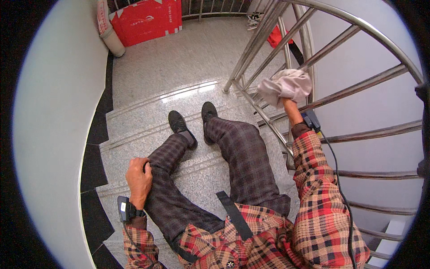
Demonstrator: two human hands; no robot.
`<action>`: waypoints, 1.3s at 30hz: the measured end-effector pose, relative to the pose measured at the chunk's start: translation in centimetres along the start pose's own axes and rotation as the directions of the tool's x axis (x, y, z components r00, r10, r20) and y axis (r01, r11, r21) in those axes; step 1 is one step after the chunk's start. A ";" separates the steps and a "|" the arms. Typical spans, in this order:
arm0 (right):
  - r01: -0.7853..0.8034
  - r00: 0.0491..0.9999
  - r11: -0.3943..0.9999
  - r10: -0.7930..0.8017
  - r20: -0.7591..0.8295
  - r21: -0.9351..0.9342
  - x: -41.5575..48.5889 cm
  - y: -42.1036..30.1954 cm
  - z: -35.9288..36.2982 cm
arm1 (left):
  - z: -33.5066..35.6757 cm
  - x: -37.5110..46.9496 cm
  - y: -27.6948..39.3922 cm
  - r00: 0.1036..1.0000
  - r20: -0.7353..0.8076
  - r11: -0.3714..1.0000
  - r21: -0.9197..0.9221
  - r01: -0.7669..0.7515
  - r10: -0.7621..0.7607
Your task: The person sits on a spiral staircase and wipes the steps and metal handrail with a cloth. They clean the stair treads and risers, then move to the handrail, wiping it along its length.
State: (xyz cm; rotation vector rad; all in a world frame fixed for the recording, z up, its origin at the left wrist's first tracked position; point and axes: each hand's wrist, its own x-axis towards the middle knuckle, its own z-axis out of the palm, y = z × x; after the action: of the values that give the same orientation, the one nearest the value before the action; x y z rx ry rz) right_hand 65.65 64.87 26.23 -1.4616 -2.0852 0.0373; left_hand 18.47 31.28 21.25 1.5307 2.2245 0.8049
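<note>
A pale pinkish-grey cloth is bunched over my right hand, hiding the fingers. My right arm reaches out to the stainless-steel stair railing, and the cloth overlaps its bars. Whether the cloth wraps around a bar, I cannot tell. On the knee of my plaid trousers rests my left hand, with nothing seen in it. I am sitting on the speckled stone stairs, both dark shoes on a lower step.
Below the steps lies a landing. A red cardboard panel and a pale cylinder lean at its far left. Shoes and a red item lie behind the railing. A white wall borders the left. Cables run from both wrist devices.
</note>
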 end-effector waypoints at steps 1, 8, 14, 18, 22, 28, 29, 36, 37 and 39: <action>0.024 1.000 1.000 -0.024 0.013 -0.020 -0.7 -0.2 0.4 | -0.1 0.0 0.1 1.000 -0.016 1.000 -0.012 -0.025 0.025; 0.000 0.990 1.000 -0.001 0.142 0.005 -8.0 -2.5 3.1 | -0.2 0.0 0.2 0.999 -0.017 0.999 0.029 -0.035 0.035; -0.395 0.914 0.905 0.370 0.164 0.158 -11.1 -0.3 -1.5 | 0.0 0.1 0.2 0.998 -0.049 0.999 0.012 -0.045 0.046; -0.567 0.814 0.773 0.579 0.049 0.283 -10.0 -0.3 -6.2 | 0.0 0.1 0.2 0.999 -0.036 0.999 0.036 0.000 0.002; -0.537 0.766 0.697 0.639 -0.072 0.474 -8.0 -2.3 -9.7 | 0.0 0.0 -0.1 0.996 -0.068 0.998 0.035 -0.052 0.054; -0.360 0.846 0.756 0.512 -0.151 0.547 -9.3 -3.0 -11.2 | 0.3 0.1 -0.5 0.992 -0.096 0.996 0.039 -0.083 0.086; -0.378 0.847 0.752 0.516 -0.126 0.540 -10.0 -2.7 -11.2 | 0.4 0.1 -0.5 0.992 -0.099 0.996 0.038 -0.075 0.079; -0.493 0.832 0.709 0.555 0.033 0.505 -18.8 -1.5 -11.7 | 0.7 0.0 -0.6 0.994 -0.097 0.998 0.027 -0.052 0.055; -0.504 0.827 0.702 0.561 0.046 0.504 -19.9 -1.5 -11.7 | 0.8 0.0 -0.6 0.989 -0.109 0.995 0.029 -0.096 0.099; -0.525 0.816 0.687 0.574 0.067 0.503 -21.7 -1.7 -11.8 | 0.7 0.2 -0.7 0.995 -0.064 0.996 0.063 -0.067 0.071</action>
State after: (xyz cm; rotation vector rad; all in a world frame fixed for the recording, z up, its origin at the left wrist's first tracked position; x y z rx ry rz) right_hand 74.75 41.85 26.96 -1.6430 -1.3284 0.6863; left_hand 18.25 31.44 20.28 1.6405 2.2739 0.8263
